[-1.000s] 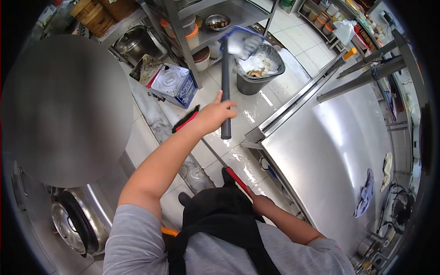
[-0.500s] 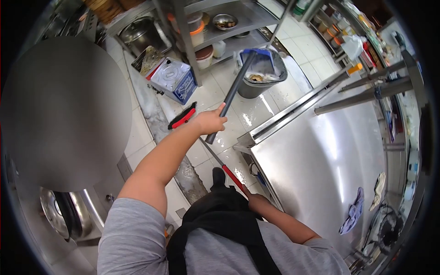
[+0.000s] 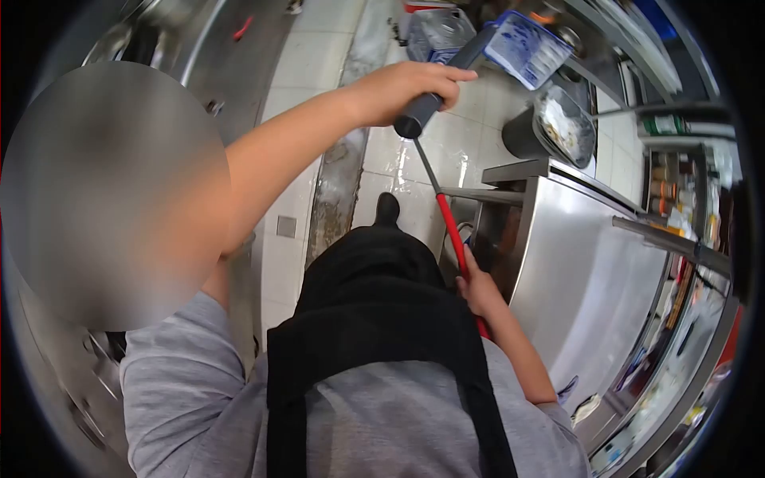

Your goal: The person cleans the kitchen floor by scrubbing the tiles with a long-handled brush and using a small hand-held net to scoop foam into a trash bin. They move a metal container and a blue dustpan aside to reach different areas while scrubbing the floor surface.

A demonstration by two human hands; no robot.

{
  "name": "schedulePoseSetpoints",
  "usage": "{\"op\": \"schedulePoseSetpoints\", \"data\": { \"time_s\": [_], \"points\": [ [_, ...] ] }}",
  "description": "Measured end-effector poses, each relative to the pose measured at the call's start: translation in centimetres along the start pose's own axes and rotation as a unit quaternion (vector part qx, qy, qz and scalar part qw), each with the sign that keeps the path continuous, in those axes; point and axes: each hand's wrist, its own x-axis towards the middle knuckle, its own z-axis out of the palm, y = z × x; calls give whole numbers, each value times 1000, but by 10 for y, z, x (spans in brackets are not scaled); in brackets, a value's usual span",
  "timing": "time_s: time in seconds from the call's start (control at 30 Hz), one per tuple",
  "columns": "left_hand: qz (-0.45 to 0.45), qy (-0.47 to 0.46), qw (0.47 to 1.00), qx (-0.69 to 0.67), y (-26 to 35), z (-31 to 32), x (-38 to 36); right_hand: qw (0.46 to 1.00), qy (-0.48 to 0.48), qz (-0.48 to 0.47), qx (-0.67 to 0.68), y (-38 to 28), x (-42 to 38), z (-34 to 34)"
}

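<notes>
My left hand [image 3: 418, 88] is wrapped round the dark handle [image 3: 470, 49] of a blue dustpan [image 3: 527, 49]. The pan is raised beside the grey bin [image 3: 524, 137], its inside wet and with nothing heaped on it. In my right hand [image 3: 478, 288] is the red grip of a broom [image 3: 449, 219], held low near my right side. The broom's thin shaft runs up behind the dustpan handle, and its head is hidden. White and food-coloured waste shows in the bin's lined opening.
A steel counter [image 3: 586, 279] stands on the right, with shelves beyond it. A metal tin [image 3: 437, 33] sits on the wet tiled floor [image 3: 382, 159] ahead. Steel kitchen equipment lines the left side. A blurred round patch covers the upper left.
The dustpan has come out of the bin and is lifted beside it. The view has turned, and the broom head has gone out of sight. Both hands keep their holds.
</notes>
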Motion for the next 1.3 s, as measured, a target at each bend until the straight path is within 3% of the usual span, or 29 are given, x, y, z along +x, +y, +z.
{"op": "schedulePoseSetpoints", "data": {
  "time_s": [0.03, 0.13, 0.2, 0.23, 0.3, 0.37, 0.43, 0.47, 0.53, 0.6, 0.7, 0.83, 1.0, 1.07, 1.13, 1.17, 1.23, 1.3],
  "points": [
    [71, 66, 993, 63, 6, -5, -31, 1000, -4, -13, -24, -9, -13, -6],
    [32, 109, 987, 114, 27, -13, -134, 994, 5, -66, -81, -8, -43, -6],
    [-65, 203, 968, -134, 29, -8, -198, 989, -9, -90, -119, -13, -64, -20],
    [-68, 223, 963, -137, 25, -3, -228, 985, -22, -106, -135, -18, -73, -31],
    [6, 319, 948, 6, 19, 11, -286, 944, -16, -129, -303, -11, -70, -62],
    [-45, 348, 936, 21, 24, 29, -334, 876, -27, -121, -467, -37, -66, -104],
    [-40, 400, 914, -63, 10, 47, -369, 816, -45, -178, -548, -81, -61, -139],
    [-22, 412, 904, 109, 12, 56, -384, 791, -54, -168, -585, -119, -65, -145],
    [-47, 454, 887, 76, 8, 75, -408, 760, -61, -162, -627, -170, -62, -136],
    [-109, 493, 860, 78, 4, 89, -429, 722, -87, -229, -647, -200, -53, -126],
    [-151, 527, 831, 90, -8, 110, -451, 667, -125, -241, -693, -223, -21, -91],
    [-201, 565, 794, 97, -26, 131, -463, 647, -132, -187, -727, -239, 24, -68],
    [-264, 582, 766, 70, -59, 145, -460, 615, -81, -170, -765, -248, 94, -140],
    [-311, 561, 766, 43, -81, 149, -452, 631, -64, -185, -751, -259, 117, -180],
    [-298, 582, 756, 31, -105, 153, -438, 617, -22, -182, -765, -272, 143, -215],
    [-282, 605, 744, 21, -116, 153, -431, 647, -6, -204, -735, -284, 143, -232],
    [-286, 604, 744, 0, -135, 149, -414, 587, 6, -186, -788, -290, 188, -275],
    [-322, 626, 709, -44, -154, 143, -396, 570, 32, -195, -798, -310, 203, -306]
  ]
}}
